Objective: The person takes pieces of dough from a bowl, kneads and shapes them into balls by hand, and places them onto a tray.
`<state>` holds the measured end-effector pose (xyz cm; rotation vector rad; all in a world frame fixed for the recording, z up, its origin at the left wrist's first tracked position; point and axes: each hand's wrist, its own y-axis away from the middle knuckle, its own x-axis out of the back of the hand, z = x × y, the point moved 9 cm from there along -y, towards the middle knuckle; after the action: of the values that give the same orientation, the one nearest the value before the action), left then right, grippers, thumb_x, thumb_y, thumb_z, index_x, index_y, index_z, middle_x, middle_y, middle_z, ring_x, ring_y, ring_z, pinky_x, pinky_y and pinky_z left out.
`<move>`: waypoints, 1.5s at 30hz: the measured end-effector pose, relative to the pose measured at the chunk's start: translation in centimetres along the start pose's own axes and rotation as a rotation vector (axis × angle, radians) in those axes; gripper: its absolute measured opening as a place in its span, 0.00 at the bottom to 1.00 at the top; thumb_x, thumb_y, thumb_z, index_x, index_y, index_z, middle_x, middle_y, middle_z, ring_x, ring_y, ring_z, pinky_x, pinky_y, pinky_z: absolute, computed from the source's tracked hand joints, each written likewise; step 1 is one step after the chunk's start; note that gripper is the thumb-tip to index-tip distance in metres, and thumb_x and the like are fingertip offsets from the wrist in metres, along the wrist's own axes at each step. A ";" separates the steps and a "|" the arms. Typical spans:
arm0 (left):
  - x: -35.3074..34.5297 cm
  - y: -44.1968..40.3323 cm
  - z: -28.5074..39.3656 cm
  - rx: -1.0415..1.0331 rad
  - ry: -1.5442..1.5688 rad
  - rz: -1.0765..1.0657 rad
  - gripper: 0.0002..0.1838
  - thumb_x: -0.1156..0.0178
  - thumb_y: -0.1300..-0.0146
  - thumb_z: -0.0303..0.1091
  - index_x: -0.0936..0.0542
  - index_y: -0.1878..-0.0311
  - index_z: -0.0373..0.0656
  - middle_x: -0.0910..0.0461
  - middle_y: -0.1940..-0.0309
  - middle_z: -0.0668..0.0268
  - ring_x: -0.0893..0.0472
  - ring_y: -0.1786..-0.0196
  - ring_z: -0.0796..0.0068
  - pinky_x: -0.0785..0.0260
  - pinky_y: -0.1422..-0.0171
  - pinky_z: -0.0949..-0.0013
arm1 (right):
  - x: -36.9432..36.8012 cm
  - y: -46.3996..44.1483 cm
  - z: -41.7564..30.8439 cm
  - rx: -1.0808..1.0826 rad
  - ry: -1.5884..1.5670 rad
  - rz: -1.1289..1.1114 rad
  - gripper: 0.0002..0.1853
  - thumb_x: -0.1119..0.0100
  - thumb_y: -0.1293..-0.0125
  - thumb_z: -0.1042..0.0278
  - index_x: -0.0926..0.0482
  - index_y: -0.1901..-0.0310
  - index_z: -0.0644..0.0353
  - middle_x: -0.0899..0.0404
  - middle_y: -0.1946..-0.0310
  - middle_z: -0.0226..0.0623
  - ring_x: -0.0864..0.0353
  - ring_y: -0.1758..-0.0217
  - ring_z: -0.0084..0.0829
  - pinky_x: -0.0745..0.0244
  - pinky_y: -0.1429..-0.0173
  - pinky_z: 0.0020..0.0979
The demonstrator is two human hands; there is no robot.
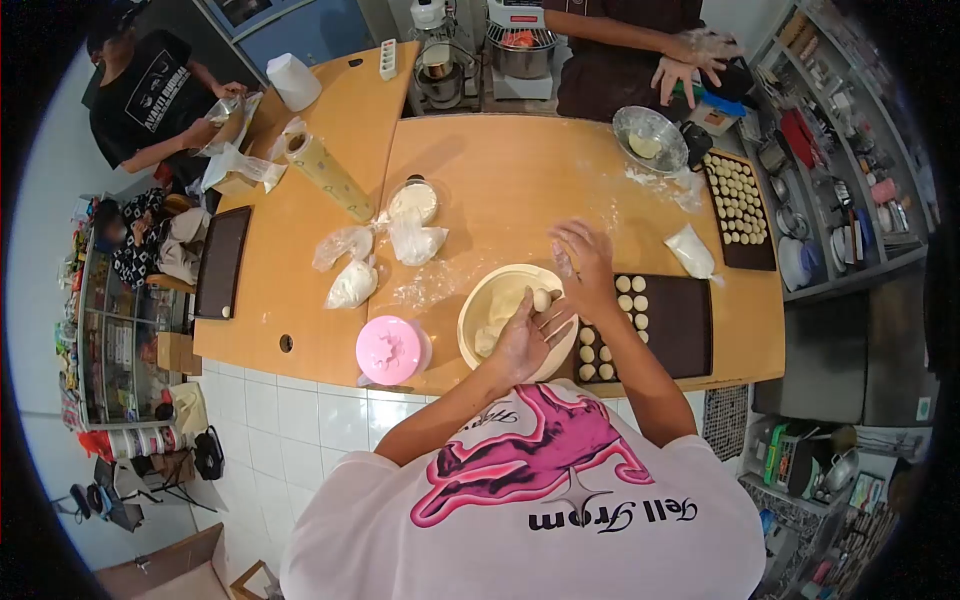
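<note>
My left hand (pixel 523 348) is palm up over a cream bowl (pixel 469 325), with a small round dough ball (pixel 541 300) held at its fingers. Dough (pixel 490 338) lies in the bowl below. Raised just beyond the ball and to its right, my right hand (pixel 583 258) has its fingers stretched out and holds nothing I can see. Beside the bowl, under my right forearm, is a dark baking tray (pixel 680 325) with several dough balls (pixel 639 303) in rows at its left side.
A pink lidded container (pixel 390 350) stands left of the bowl. Flour bags (pixel 352 284), a plastic wrap roll (pixel 330 178), a metal bowl (pixel 650 138) and a full tray (pixel 740 210) are on the table (pixel 480 165). Another person's hands (pixel 695 62) show across it; a second person (pixel 150 95) stands far left.
</note>
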<state>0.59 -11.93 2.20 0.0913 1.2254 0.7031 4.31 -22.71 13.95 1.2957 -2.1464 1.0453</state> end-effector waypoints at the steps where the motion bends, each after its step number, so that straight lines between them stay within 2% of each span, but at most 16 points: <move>1: 0.8 0.0 0.1 0.006 -0.012 0.037 0.36 0.57 0.32 0.65 0.37 0.35 0.43 0.31 0.40 0.58 0.33 0.34 0.65 0.47 0.24 0.58 | -0.7 0.4 0.7 -0.045 -0.150 -0.116 0.19 0.41 0.36 0.61 0.22 0.46 0.58 0.22 0.46 0.39 0.31 0.35 0.43 0.46 0.29 0.45; 3: 1.8 0.1 0.3 -0.006 -0.042 0.135 0.38 0.57 0.34 0.68 0.35 0.37 0.42 0.29 0.43 0.58 0.31 0.36 0.65 0.47 0.25 0.57 | -2.0 1.7 0.8 -0.138 -0.451 -0.342 0.24 0.36 0.40 0.60 0.23 0.44 0.60 0.20 0.48 0.43 0.25 0.40 0.43 0.35 0.34 0.39; 5: 2.4 0.4 0.7 -0.036 -0.078 0.255 0.39 0.57 0.35 0.70 0.31 0.41 0.42 0.26 0.46 0.59 0.29 0.39 0.64 0.46 0.27 0.57 | -1.8 2.6 -0.9 -0.046 -0.374 -0.419 0.28 0.31 0.46 0.58 0.22 0.45 0.61 0.20 0.49 0.45 0.22 0.45 0.45 0.30 0.39 0.37; 6: 2.4 0.2 0.6 -0.025 -0.106 0.223 0.39 0.58 0.35 0.71 0.30 0.42 0.42 0.25 0.48 0.59 0.28 0.40 0.64 0.45 0.28 0.57 | -1.9 3.2 -1.6 -0.004 -0.334 -0.455 0.30 0.28 0.48 0.57 0.22 0.45 0.62 0.20 0.49 0.46 0.21 0.47 0.45 0.28 0.41 0.36; 11: 2.6 -0.3 0.4 -0.018 -0.276 0.117 0.42 0.65 0.36 0.74 0.25 0.45 0.41 0.21 0.53 0.61 0.26 0.42 0.64 0.43 0.31 0.57 | -2.6 5.1 -0.6 -0.036 -0.284 -0.341 0.25 0.29 0.49 0.65 0.20 0.48 0.62 0.18 0.53 0.47 0.18 0.52 0.43 0.24 0.47 0.36; 14: 2.2 -0.3 -0.2 0.024 -0.340 0.037 0.44 0.72 0.34 0.73 0.25 0.45 0.41 0.22 0.48 0.60 0.26 0.41 0.63 0.46 0.31 0.55 | -2.9 6.0 0.2 -0.125 -0.361 -0.289 0.23 0.29 0.50 0.69 0.19 0.50 0.61 0.17 0.54 0.45 0.17 0.54 0.38 0.25 0.48 0.32; 15: 2.1 -0.1 -0.1 0.024 -0.373 0.023 0.44 0.72 0.34 0.73 0.24 0.45 0.41 0.22 0.47 0.60 0.27 0.41 0.62 0.46 0.31 0.55 | -2.9 6.5 0.9 -0.125 -0.415 -0.289 0.23 0.33 0.45 0.70 0.23 0.46 0.63 0.17 0.55 0.43 0.16 0.54 0.35 0.25 0.47 0.32; 18: 2.6 0.3 1.0 0.020 -0.418 0.046 0.45 0.73 0.35 0.73 0.24 0.45 0.40 0.23 0.44 0.58 0.27 0.41 0.61 0.47 0.32 0.56 | -3.5 9.2 8.4 -0.476 -0.861 -0.032 0.23 0.39 0.37 0.69 0.28 0.41 0.62 0.19 0.53 0.40 0.18 0.51 0.34 0.26 0.45 0.33; 20: 4.7 0.5 2.1 0.003 -0.377 0.151 0.45 0.72 0.35 0.73 0.25 0.44 0.40 0.23 0.44 0.57 0.27 0.41 0.60 0.46 0.33 0.57 | 0.0 10.5 11.1 -0.645 -1.039 0.146 0.23 0.41 0.33 0.63 0.30 0.40 0.62 0.21 0.55 0.35 0.19 0.53 0.30 0.26 0.45 0.33; 24: 8.8 1.1 4.5 -0.127 -0.227 0.292 0.42 0.69 0.35 0.73 0.25 0.46 0.42 0.23 0.47 0.57 0.26 0.41 0.60 0.43 0.35 0.59 | 4.2 16.9 17.8 -0.929 -1.443 0.561 0.23 0.48 0.29 0.52 0.30 0.40 0.60 0.22 0.56 0.36 0.24 0.56 0.27 0.29 0.43 0.30; 27: 10.6 1.5 5.3 -0.164 -0.190 0.373 0.41 0.69 0.35 0.72 0.23 0.50 0.43 0.21 0.51 0.59 0.25 0.44 0.63 0.42 0.37 0.61 | 6.2 22.9 22.2 -1.022 -1.353 0.728 0.21 0.50 0.28 0.54 0.28 0.42 0.59 0.20 0.58 0.35 0.23 0.62 0.28 0.26 0.47 0.30; 30: 10.8 1.8 5.4 -0.177 -0.171 0.383 0.40 0.69 0.35 0.72 0.23 0.50 0.44 0.20 0.52 0.61 0.24 0.46 0.64 0.43 0.38 0.61 | 6.9 28.6 24.1 -1.200 -0.734 0.557 0.19 0.46 0.30 0.55 0.26 0.45 0.60 0.19 0.61 0.35 0.21 0.64 0.30 0.24 0.52 0.31; 33: 11.0 1.8 5.2 -0.169 -0.165 0.370 0.40 0.68 0.34 0.71 0.25 0.47 0.43 0.24 0.49 0.58 0.27 0.43 0.61 0.42 0.36 0.58 | 6.3 31.2 23.8 -0.969 -0.145 0.323 0.21 0.37 0.37 0.56 0.24 0.49 0.62 0.17 0.62 0.40 0.17 0.63 0.36 0.22 0.55 0.34; 36: 11.2 1.7 4.9 -0.161 -0.169 0.363 0.39 0.68 0.33 0.70 0.26 0.46 0.42 0.25 0.47 0.57 0.28 0.42 0.59 0.41 0.35 0.56 | 5.6 32.1 21.7 -1.040 0.157 0.105 0.24 0.31 0.45 0.57 0.23 0.51 0.63 0.17 0.60 0.45 0.16 0.57 0.42 0.23 0.52 0.38; 37: 11.2 1.6 4.9 -0.160 -0.172 0.360 0.39 0.68 0.33 0.70 0.26 0.46 0.42 0.25 0.47 0.57 0.28 0.42 0.59 0.41 0.35 0.56 | 5.5 32.1 21.3 -1.033 0.227 0.077 0.23 0.30 0.47 0.57 0.21 0.52 0.62 0.17 0.58 0.46 0.17 0.55 0.47 0.24 0.50 0.42; 45: 11.4 1.5 5.4 -0.167 -0.193 0.357 0.39 0.69 0.33 0.69 0.26 0.46 0.42 0.25 0.48 0.57 0.28 0.42 0.60 0.41 0.34 0.56 | 4.7 30.6 21.4 -0.996 0.532 -0.119 0.21 0.30 0.47 0.54 0.18 0.53 0.52 0.19 0.56 0.37 0.22 0.49 0.42 0.30 0.43 0.44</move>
<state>6.52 -3.00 -4.65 0.2381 0.9700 1.0790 -24.32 -33.39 -8.07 0.5586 -1.7267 0.1347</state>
